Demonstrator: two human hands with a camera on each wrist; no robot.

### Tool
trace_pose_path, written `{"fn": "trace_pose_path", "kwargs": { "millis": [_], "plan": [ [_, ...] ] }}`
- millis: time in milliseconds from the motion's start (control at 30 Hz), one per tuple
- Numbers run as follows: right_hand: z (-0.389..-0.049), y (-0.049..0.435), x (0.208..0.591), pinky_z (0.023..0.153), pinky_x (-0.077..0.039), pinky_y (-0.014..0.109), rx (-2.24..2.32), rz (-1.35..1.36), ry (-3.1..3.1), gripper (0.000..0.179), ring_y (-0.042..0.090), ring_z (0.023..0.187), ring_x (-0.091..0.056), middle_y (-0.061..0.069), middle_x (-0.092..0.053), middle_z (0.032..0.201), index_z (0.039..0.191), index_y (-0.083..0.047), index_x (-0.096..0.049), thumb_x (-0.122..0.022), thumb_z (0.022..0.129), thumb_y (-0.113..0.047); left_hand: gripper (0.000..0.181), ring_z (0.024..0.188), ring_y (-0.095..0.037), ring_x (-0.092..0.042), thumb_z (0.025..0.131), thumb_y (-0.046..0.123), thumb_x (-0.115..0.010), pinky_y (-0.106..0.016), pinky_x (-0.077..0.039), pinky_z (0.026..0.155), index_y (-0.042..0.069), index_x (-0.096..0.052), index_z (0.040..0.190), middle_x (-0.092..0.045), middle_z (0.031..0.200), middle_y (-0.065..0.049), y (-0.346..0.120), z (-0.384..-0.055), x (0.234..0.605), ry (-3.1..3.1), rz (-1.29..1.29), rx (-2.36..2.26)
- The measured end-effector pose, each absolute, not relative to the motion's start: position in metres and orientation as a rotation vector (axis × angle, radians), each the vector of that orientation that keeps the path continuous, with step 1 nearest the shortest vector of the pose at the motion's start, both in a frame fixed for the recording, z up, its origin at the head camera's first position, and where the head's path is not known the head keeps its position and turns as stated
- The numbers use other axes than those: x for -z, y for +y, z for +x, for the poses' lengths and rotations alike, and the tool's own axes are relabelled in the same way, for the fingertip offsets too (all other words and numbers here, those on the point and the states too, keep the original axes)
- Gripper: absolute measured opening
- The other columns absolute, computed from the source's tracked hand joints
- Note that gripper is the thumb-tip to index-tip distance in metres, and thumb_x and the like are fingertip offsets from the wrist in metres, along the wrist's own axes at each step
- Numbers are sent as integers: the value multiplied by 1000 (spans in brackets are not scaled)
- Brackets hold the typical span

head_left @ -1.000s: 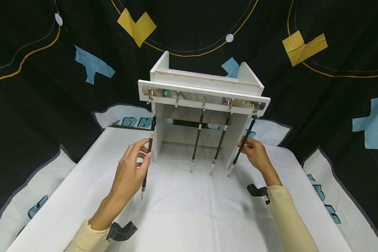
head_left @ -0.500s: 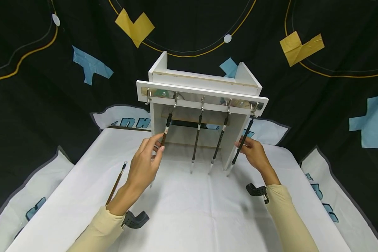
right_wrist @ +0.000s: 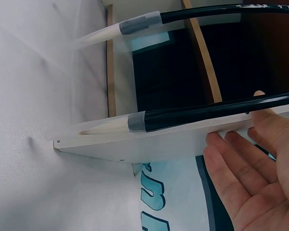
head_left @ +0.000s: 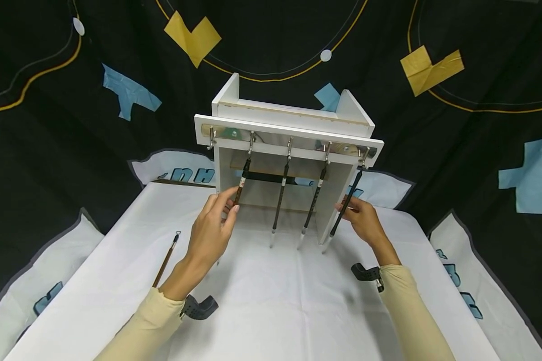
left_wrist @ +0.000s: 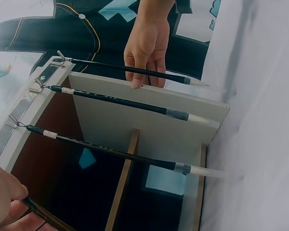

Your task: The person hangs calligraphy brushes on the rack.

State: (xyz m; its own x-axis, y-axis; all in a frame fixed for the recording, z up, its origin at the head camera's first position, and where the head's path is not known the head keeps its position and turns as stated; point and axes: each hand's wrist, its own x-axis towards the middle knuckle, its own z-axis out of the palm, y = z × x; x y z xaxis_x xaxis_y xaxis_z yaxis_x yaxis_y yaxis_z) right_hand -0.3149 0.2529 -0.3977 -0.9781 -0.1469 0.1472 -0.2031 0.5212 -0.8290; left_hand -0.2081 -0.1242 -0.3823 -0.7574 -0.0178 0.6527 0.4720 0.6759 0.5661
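My left hand (head_left: 210, 228) pinches the brown handle of a calligraphy brush (head_left: 243, 178), whose top end is right at the second hook (head_left: 251, 143) from the left. Whether its loop sits on that hook is too small to tell. My right hand (head_left: 365, 220) grips the right side panel of the white wooden rack (head_left: 298, 114), thumb over the edge and fingers along the outer face, as the right wrist view shows. Three dark brushes hang tip down from the hooks to the right: one at the middle (head_left: 280, 200), another (head_left: 315, 203) beside it, and the last (head_left: 349, 203) before my right hand.
Another brown brush (head_left: 166, 259) lies on the white-covered table (head_left: 262, 311) at left, partly hidden by my left forearm. The leftmost hook (head_left: 211, 138) carries nothing. Behind the table hangs a black curtain (head_left: 271, 30) with yellow and blue shapes.
My left hand has moved right with its brush, from under the leftmost hook to the second one, then slightly up. The brush lying on the table came into sight. My right hand stays put.
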Motion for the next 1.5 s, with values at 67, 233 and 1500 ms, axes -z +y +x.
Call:
{"fn": "trace_pose_path", "kwargs": {
  "millis": [67,233,1500],
  "plan": [
    [-315,253,398,113,-48,60,-1478,309,-2685,45,44,131,-63,29,-64,141,128,4,-64,-66,106,-36,43,97,-28,-69,106,10,-65,-41,-59,70,10,-57,148,-64,111,-14,-123,-210,381,-2250,-347,994],
    [-315,253,398,115,-45,61,-1505,293,-2675,47,45,134,-60,30,-61,143,134,6,-62,-66,107,-32,44,96,-28,-69,105,10,-66,-41,-58,70,11,-58,148,-64,111,-14,-122,-214,382,-2261,-334,989],
    [-318,255,400,111,-49,61,-1438,298,-2681,47,44,129,-64,27,-62,144,129,2,-66,-67,105,-39,46,97,-33,-68,107,12,-64,-44,-59,73,6,-51,150,-64,112,-16,-118,-245,400,-2324,-280,1048]
  ]
}}
